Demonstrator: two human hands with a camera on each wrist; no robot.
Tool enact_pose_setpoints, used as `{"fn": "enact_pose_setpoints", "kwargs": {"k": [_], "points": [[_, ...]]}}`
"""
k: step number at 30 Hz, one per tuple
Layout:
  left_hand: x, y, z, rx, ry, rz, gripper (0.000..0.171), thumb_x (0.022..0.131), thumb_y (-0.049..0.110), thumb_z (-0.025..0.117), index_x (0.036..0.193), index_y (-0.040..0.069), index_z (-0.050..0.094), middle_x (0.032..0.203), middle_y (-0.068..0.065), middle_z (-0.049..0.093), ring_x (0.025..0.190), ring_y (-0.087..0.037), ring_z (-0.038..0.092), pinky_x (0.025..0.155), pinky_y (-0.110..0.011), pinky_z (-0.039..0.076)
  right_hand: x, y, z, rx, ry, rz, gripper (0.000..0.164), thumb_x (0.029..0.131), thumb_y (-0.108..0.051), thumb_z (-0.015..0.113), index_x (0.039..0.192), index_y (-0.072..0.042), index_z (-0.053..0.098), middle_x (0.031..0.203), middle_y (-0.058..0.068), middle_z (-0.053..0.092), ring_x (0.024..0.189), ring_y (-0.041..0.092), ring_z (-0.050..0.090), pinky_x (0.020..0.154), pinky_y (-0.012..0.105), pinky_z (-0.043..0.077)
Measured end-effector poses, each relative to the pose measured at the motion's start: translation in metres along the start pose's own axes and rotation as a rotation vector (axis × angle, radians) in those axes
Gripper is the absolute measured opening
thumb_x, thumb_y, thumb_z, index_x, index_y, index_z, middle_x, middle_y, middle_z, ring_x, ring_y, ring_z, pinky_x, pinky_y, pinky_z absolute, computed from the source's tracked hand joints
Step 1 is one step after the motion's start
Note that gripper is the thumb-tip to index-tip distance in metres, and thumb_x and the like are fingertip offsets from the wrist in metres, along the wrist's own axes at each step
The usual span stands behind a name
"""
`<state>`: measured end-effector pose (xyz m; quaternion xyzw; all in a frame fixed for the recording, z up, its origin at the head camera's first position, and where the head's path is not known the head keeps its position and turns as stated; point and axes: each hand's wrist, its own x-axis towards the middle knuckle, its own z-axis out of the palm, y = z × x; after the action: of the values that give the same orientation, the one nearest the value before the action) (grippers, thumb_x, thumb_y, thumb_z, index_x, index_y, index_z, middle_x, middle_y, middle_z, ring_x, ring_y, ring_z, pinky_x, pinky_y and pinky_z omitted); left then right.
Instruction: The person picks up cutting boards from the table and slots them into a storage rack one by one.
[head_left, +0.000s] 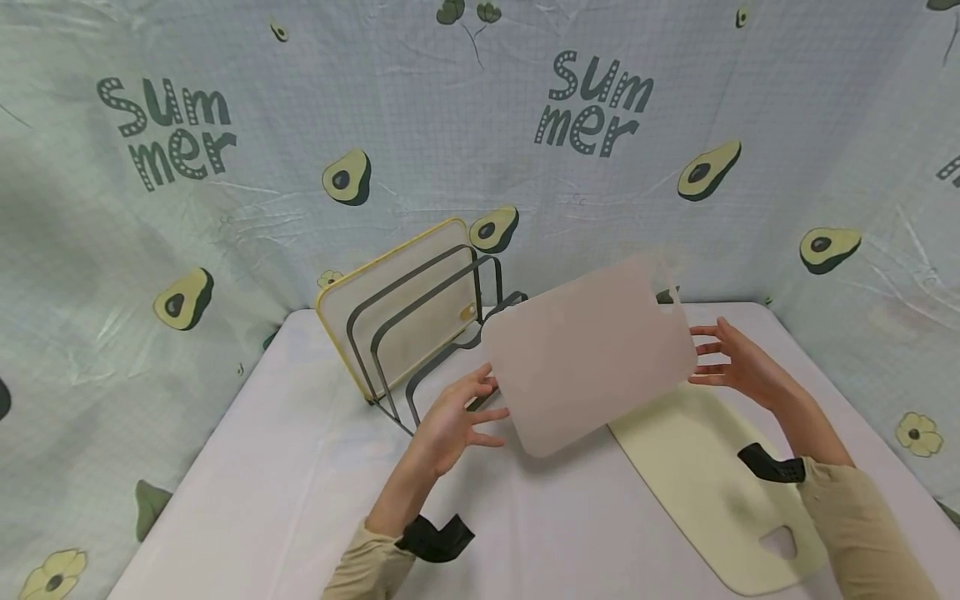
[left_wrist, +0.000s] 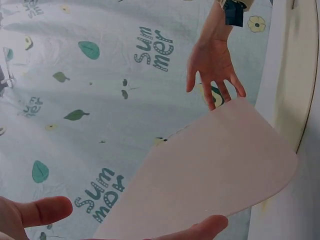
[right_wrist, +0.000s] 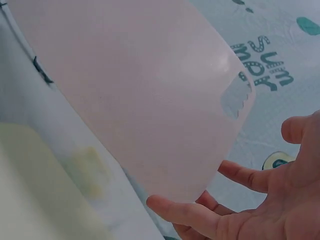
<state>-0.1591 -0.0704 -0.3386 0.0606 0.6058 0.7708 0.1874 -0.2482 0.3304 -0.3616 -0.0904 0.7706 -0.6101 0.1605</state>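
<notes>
A pale pink cutting board (head_left: 592, 358) with a handle hole is held up above the table, tilted with its right end higher. At its left edge is my left hand (head_left: 452, 421), fingers spread and fairly straight against it. My right hand (head_left: 750, 367) touches the lower right corner of the board with extended fingertips, as the right wrist view shows near the pink board (right_wrist: 150, 100). The thumbs of both hands stand apart from the board. Behind and left of it is a dark wire rack (head_left: 375, 342) holding a white cutting board with yellow rim (head_left: 420, 292).
A cream-yellow cutting board (head_left: 697, 475) lies flat on the white table (head_left: 315, 500) at the right, partly under my right forearm. A patterned cloth (head_left: 420, 100) with avocados and lettering hangs behind and around the table.
</notes>
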Motion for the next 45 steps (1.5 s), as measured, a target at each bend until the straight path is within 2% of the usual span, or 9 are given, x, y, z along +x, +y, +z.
{"fn": "enact_pose_setpoints", "kwargs": {"k": [5,12,20,24,29,37,41,45], "points": [[-0.008,0.009,-0.004,0.026,0.032,0.016,0.056,0.089,0.014,0.036,0.142,0.009,0.02,0.144,-0.02,0.019,0.123,-0.046,0.036,0.088,-0.058,0.041,0.007,-0.01,0.008,0.013,-0.004,-0.039,0.04,0.096,-0.044,0.019,0.124,-0.02,0.033,0.11,0.008,0.034,0.09,0.019,0.055,0.078,0.03,0.052],[-0.017,0.017,-0.008,0.057,0.123,0.048,0.048,0.093,0.017,0.034,0.14,0.014,0.026,0.135,-0.021,0.032,0.118,-0.043,0.042,0.086,-0.052,0.045,0.017,-0.022,0.018,0.065,-0.016,-0.08,0.043,0.096,-0.041,0.02,0.128,-0.016,0.032,0.111,0.007,0.036,0.091,0.02,0.056,0.078,0.03,0.052],[-0.026,0.025,-0.013,0.093,0.166,0.114,0.048,0.092,0.014,0.033,0.14,0.013,0.029,0.131,-0.019,0.034,0.119,-0.041,0.042,0.088,-0.048,0.045,0.026,-0.034,0.031,0.182,-0.031,-0.141,0.039,0.096,-0.04,0.024,0.124,-0.016,0.036,0.109,0.008,0.038,0.089,0.018,0.06,0.078,0.026,0.052],[-0.034,0.03,-0.015,0.127,0.183,0.167,0.047,0.092,0.013,0.033,0.138,0.007,0.031,0.132,-0.018,0.034,0.121,-0.039,0.041,0.09,-0.047,0.043,0.031,-0.04,0.038,0.212,-0.042,-0.178,0.04,0.097,-0.036,0.023,0.126,-0.012,0.036,0.109,0.009,0.038,0.088,0.018,0.061,0.079,0.026,0.052],[-0.046,0.038,-0.021,0.154,0.204,0.216,0.047,0.092,0.013,0.033,0.138,0.004,0.03,0.134,-0.017,0.033,0.121,-0.037,0.04,0.092,-0.047,0.042,0.042,-0.05,0.052,0.213,-0.051,-0.177,0.044,0.097,-0.038,0.024,0.13,-0.011,0.032,0.112,0.009,0.036,0.09,0.018,0.06,0.08,0.027,0.051],[-0.062,0.047,-0.038,0.16,0.276,0.237,0.045,0.094,0.013,0.032,0.139,0.007,0.03,0.13,-0.011,0.032,0.119,-0.032,0.04,0.092,-0.044,0.042,0.06,-0.063,0.075,0.23,-0.084,-0.162,0.048,0.096,-0.039,0.025,0.133,-0.009,0.03,0.113,0.009,0.038,0.091,0.02,0.059,0.082,0.027,0.051],[-0.068,0.05,-0.046,0.163,0.292,0.266,0.045,0.095,0.015,0.03,0.139,0.008,0.029,0.13,-0.008,0.032,0.119,-0.029,0.04,0.09,-0.036,0.044,0.068,-0.07,0.085,0.213,-0.083,-0.16,0.052,0.096,-0.041,0.026,0.135,-0.007,0.028,0.114,0.008,0.038,0.092,0.021,0.057,0.081,0.027,0.051],[-0.072,0.053,-0.051,0.159,0.312,0.296,0.044,0.096,0.017,0.029,0.139,0.004,0.029,0.135,-0.007,0.031,0.119,-0.027,0.039,0.086,-0.027,0.046,0.073,-0.08,0.094,0.187,-0.088,-0.166,0.057,0.095,-0.044,0.026,0.138,-0.006,0.024,0.115,0.008,0.037,0.093,0.02,0.057,0.082,0.028,0.051]]}}
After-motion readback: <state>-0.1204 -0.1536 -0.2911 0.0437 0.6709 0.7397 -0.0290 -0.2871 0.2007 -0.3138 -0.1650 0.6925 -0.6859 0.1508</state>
